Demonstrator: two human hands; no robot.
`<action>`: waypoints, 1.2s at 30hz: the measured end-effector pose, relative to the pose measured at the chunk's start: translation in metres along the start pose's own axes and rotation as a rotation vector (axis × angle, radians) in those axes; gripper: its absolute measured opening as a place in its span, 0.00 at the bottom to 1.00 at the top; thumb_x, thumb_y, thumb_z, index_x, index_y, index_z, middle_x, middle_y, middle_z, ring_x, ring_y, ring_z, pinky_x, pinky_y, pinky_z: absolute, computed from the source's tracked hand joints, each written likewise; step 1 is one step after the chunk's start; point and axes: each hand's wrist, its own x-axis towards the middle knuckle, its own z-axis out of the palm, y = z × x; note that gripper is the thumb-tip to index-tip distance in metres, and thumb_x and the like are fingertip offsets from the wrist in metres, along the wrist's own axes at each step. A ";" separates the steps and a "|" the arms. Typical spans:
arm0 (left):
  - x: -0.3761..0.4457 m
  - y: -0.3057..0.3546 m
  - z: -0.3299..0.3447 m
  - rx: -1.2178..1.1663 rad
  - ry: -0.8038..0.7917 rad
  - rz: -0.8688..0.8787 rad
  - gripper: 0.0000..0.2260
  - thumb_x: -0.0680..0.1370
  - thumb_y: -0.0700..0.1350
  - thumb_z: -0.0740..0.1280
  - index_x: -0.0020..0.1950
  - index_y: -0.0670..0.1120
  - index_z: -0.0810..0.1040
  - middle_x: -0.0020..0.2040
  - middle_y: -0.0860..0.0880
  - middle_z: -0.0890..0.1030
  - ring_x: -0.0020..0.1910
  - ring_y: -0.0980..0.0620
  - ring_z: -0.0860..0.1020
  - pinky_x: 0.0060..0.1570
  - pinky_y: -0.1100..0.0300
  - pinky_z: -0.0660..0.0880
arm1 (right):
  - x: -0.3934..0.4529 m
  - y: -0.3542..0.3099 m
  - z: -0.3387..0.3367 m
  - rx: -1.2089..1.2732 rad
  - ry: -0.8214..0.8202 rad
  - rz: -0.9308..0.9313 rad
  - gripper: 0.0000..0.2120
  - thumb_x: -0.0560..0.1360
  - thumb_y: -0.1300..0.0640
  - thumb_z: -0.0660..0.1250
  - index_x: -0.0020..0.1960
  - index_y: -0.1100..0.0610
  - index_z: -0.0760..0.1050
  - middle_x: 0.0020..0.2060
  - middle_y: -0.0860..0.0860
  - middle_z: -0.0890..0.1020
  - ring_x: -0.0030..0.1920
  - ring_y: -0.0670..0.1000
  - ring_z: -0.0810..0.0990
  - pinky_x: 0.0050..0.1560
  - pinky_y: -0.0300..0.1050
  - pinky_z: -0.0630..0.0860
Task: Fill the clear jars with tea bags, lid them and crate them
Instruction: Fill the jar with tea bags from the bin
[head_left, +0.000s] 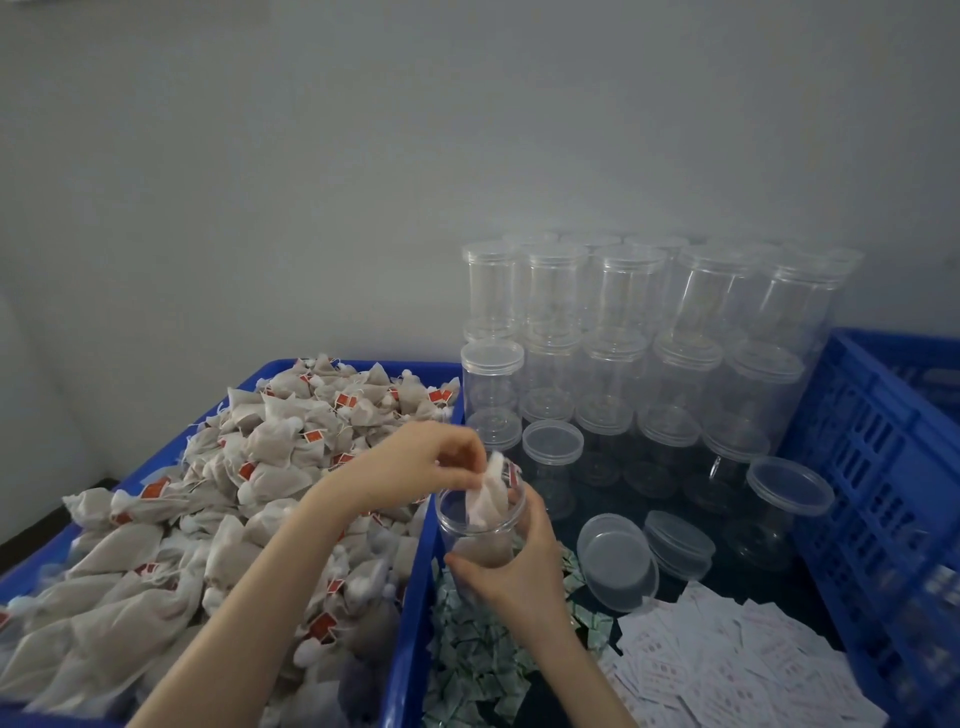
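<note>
An open jar (480, 525) is held upright above the counter (691, 582), just right of the bin (415, 597), by the right hand (511, 564), whose fingers and thumb are curled round its lower wall. A tea bag (488, 499) is pinched at its top by the fingertips of the left hand (431, 460) and hangs partly inside the jar mouth, its upper end standing above the rim. More pale material is seen through the jar wall near the bottom; what it is cannot be told.

The bin, blue and shallow, lies at left and is heaped with tea bags (208, 499), many bearing red tags. The left forearm crosses over this heap.

Behind and to the right of the held jar, lidded empty jars (623, 332) are stacked in tiers against the wall (363, 156). In front of the stack, a loose lid (615, 558) lies tilted on the counter, touching a second lid (678, 543) just beside it.

Small green-printed sachets (478, 660) are scattered on the counter below the right hand, beside the bin wall. White printed slips (727, 665) lie in a loose pile to their right. A blue slatted crate (878, 493) stands at the right edge; its contents are blurred.
</note>
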 end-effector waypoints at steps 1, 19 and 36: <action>0.001 -0.003 0.003 0.024 -0.078 -0.002 0.09 0.78 0.43 0.68 0.45 0.58 0.77 0.43 0.62 0.80 0.45 0.69 0.78 0.46 0.76 0.72 | 0.000 -0.001 0.000 -0.002 0.010 -0.007 0.42 0.53 0.43 0.79 0.63 0.29 0.63 0.61 0.35 0.75 0.59 0.33 0.73 0.50 0.24 0.71; 0.008 -0.105 0.074 0.532 -0.256 -0.446 0.06 0.79 0.42 0.62 0.53 0.46 0.77 0.55 0.47 0.81 0.50 0.49 0.79 0.52 0.58 0.76 | -0.005 0.000 -0.009 -0.038 0.058 -0.008 0.44 0.51 0.40 0.77 0.64 0.35 0.64 0.60 0.37 0.74 0.59 0.36 0.73 0.50 0.24 0.70; -0.023 0.011 -0.014 0.107 0.418 0.001 0.10 0.78 0.43 0.67 0.56 0.55 0.80 0.47 0.60 0.81 0.44 0.66 0.77 0.45 0.76 0.71 | -0.002 0.006 0.000 -0.009 0.001 -0.012 0.45 0.53 0.44 0.80 0.67 0.39 0.66 0.61 0.41 0.76 0.60 0.39 0.76 0.58 0.37 0.76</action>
